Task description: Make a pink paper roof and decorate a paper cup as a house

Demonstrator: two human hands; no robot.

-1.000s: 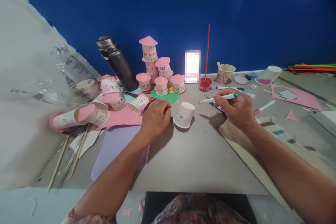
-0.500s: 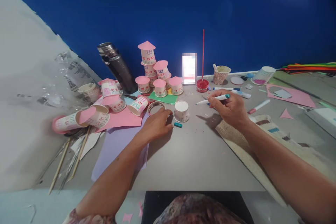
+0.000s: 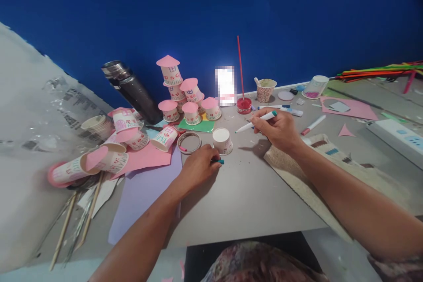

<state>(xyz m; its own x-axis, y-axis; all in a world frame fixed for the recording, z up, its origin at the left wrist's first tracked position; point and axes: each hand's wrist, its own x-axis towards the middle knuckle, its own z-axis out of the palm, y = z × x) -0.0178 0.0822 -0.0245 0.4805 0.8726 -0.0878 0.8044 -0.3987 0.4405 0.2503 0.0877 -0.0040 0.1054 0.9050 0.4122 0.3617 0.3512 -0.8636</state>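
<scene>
My left hand (image 3: 204, 164) is closed with its fingertips on a small green marker cap (image 3: 218, 161) at the table top. Just beyond it a white paper cup (image 3: 222, 142) stands upside down, with drawing low on its side. In my right hand (image 3: 276, 128) is a white marker with a green end (image 3: 257, 122), its uncapped tip pointing left toward the cup. A round tin-like ring or lid (image 3: 189, 142) lies left of the cup, beside my left hand.
Decorated cups with pink cone roofs (image 3: 172, 71) are stacked at the back; more lie at left near a dark flask (image 3: 132, 90). A red stick rises from a red pot (image 3: 244, 105). Right are markers (image 3: 313, 125), a beige cloth (image 3: 343, 163) and a power strip (image 3: 396, 136).
My left hand has moved onto the green cap, which lay free on the table before, and now grips it. The whole view has shifted, while my right hand still holds the marker.
</scene>
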